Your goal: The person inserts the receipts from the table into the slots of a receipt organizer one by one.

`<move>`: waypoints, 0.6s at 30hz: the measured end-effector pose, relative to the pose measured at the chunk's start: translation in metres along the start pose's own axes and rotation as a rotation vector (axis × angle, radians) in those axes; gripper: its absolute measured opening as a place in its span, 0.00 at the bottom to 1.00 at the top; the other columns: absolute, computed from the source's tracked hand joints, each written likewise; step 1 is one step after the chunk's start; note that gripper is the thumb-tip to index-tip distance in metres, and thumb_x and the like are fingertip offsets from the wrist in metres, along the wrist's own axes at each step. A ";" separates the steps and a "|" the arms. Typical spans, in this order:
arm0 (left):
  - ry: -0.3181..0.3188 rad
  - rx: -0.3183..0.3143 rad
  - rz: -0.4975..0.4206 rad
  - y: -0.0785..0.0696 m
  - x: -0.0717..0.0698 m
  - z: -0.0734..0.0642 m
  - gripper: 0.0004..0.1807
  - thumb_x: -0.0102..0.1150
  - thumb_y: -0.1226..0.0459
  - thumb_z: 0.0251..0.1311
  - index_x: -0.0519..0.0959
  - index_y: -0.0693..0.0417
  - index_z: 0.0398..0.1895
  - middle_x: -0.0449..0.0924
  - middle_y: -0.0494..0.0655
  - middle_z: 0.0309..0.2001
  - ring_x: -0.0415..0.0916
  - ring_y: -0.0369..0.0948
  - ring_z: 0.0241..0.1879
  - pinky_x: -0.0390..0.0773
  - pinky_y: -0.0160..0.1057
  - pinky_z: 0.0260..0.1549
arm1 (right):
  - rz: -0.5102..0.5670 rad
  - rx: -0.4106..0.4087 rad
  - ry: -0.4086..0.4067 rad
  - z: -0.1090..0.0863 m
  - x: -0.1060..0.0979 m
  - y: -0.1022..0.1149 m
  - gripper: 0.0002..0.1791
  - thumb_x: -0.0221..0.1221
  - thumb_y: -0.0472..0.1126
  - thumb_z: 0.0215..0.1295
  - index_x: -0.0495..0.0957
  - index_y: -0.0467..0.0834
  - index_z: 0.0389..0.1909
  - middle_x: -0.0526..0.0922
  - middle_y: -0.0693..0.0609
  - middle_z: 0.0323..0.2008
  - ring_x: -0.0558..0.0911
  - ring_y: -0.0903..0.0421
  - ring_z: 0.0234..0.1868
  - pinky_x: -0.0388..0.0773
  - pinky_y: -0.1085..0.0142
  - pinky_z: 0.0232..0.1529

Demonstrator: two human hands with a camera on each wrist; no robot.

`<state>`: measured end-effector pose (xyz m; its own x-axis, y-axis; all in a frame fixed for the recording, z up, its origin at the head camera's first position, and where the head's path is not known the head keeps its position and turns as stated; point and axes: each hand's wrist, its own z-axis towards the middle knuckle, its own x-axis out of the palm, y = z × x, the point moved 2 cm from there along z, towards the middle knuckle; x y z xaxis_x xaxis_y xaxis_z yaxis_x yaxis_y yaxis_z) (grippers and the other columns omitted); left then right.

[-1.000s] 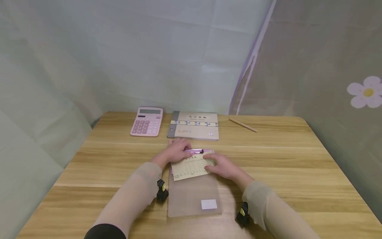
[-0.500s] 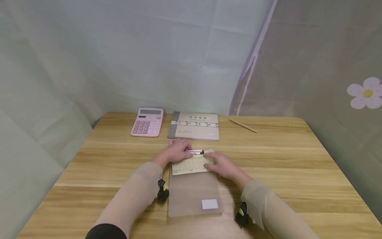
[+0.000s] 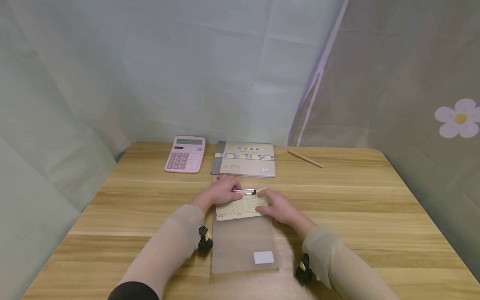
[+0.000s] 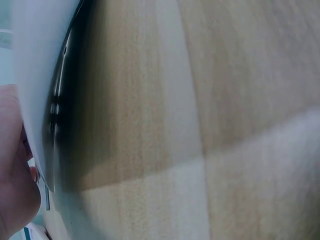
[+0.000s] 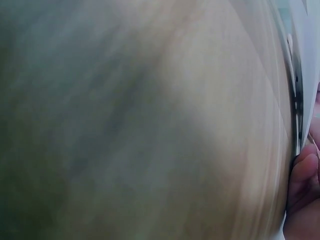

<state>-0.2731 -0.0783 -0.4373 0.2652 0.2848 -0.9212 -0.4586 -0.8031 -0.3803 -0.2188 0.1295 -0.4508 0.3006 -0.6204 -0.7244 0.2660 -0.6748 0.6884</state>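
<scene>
A translucent folder [image 3: 243,243] with a white label lies on the table, a dark metal clip [image 3: 249,192] at its far edge. Cream printed paper forms [image 3: 237,209] lie across its far part, tucked up against the clip. My left hand [image 3: 224,190] grips the clip end, its thumb by the metal bar and its fingers over the far edge. At the forms' right side, my right hand [image 3: 280,207] pinches the paper between thumb and fingers. Both wrist views catch only part of each hand, beside the folder's raised edge [image 4: 42,75]; the fingertips are largely hidden.
Behind the hands lie a pink calculator [image 3: 185,154] and a bound ledger book [image 3: 243,159]. A thin wooden-coloured pen or stick [image 3: 305,158] rests at the back right. A pale curtain [image 3: 187,71] hangs behind the wooden table [image 3: 356,200].
The forms have slid away from me toward the clip and now sit straighter on the folder. Both hands stay at nearly the same places.
</scene>
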 end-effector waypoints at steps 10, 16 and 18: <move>-0.008 -0.002 0.003 0.000 0.001 -0.001 0.16 0.60 0.49 0.57 0.77 0.48 0.41 0.74 0.38 0.39 0.67 0.42 0.46 0.49 0.54 0.57 | 0.100 0.082 0.071 -0.003 0.000 0.000 0.29 0.62 0.50 0.60 0.70 0.42 0.60 0.73 0.52 0.15 0.70 0.59 0.09 0.71 0.63 0.13; -0.019 0.004 0.008 -0.001 0.001 -0.002 0.17 0.60 0.49 0.57 0.77 0.49 0.42 0.74 0.40 0.42 0.67 0.43 0.49 0.47 0.54 0.58 | 0.036 0.058 0.059 -0.001 0.000 0.003 0.29 0.63 0.48 0.59 0.70 0.40 0.59 0.78 0.48 0.21 0.76 0.54 0.15 0.76 0.59 0.19; -0.021 0.005 0.005 -0.001 0.001 -0.003 0.17 0.60 0.49 0.57 0.77 0.49 0.42 0.74 0.41 0.43 0.67 0.43 0.49 0.47 0.55 0.59 | -0.007 0.031 0.040 0.000 0.000 0.006 0.28 0.64 0.47 0.58 0.72 0.39 0.57 0.82 0.45 0.31 0.81 0.50 0.27 0.78 0.55 0.32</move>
<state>-0.2698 -0.0788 -0.4377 0.2454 0.2915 -0.9245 -0.4644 -0.8018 -0.3761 -0.2170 0.1254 -0.4472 0.3356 -0.5997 -0.7265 0.2395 -0.6916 0.6815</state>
